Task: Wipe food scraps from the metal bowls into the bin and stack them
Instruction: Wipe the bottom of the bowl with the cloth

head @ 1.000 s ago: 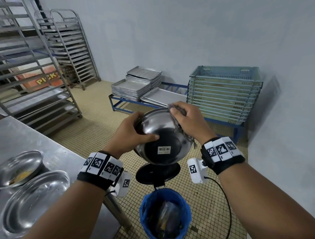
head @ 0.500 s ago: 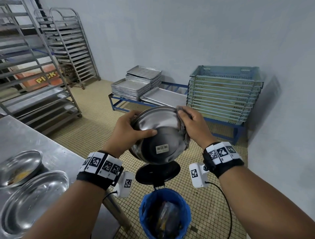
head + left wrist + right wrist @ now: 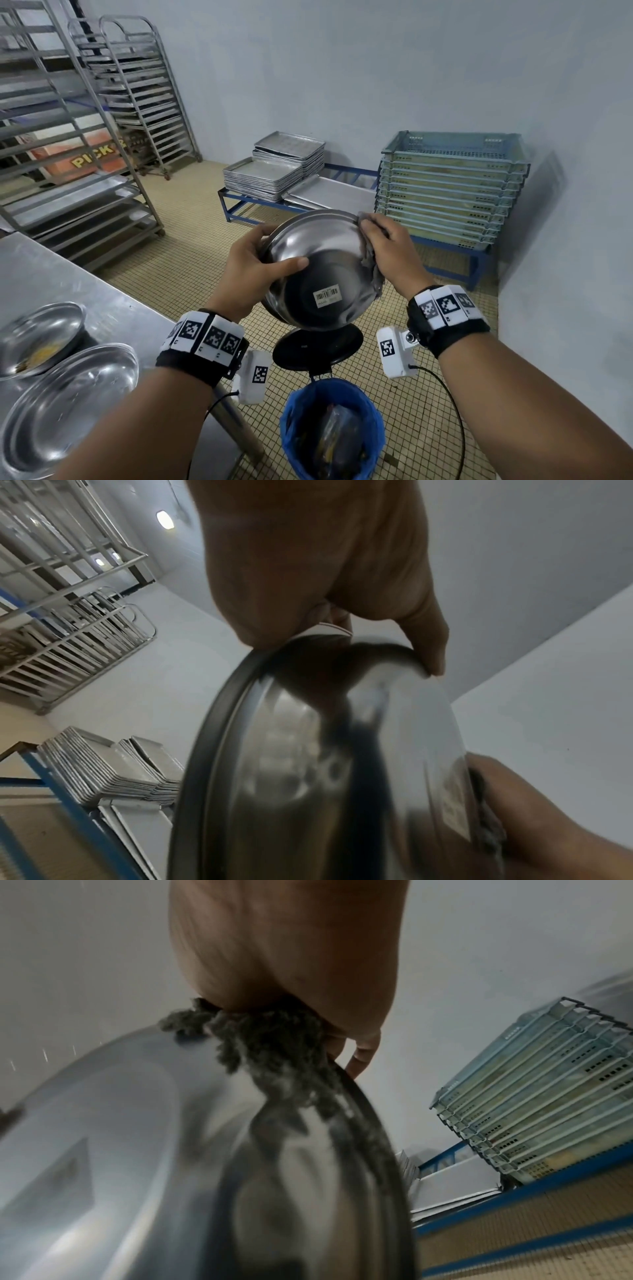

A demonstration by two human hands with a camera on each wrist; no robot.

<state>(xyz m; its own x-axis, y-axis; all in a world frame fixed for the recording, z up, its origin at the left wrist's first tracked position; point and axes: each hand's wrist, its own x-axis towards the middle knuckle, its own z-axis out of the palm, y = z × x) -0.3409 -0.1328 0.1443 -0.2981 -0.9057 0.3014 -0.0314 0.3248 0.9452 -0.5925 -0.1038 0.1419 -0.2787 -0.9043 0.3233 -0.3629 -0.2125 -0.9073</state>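
Head view: bin [image 3: 330, 428] sits below tilted bowl [image 3: 322, 270], beside table [image 3: 68, 274].

open bin [image 3: 330, 431] sits unobstructed below; table [image 3: 102, 308] seemingly close left.

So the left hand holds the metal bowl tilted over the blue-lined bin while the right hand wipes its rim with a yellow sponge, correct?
Not quite: the right hand wipes with a grey cloth, not a yellow sponge, as the right wrist view shows. The rest stands: the left hand holds the metal bowl tilted over the blue-lined bin.
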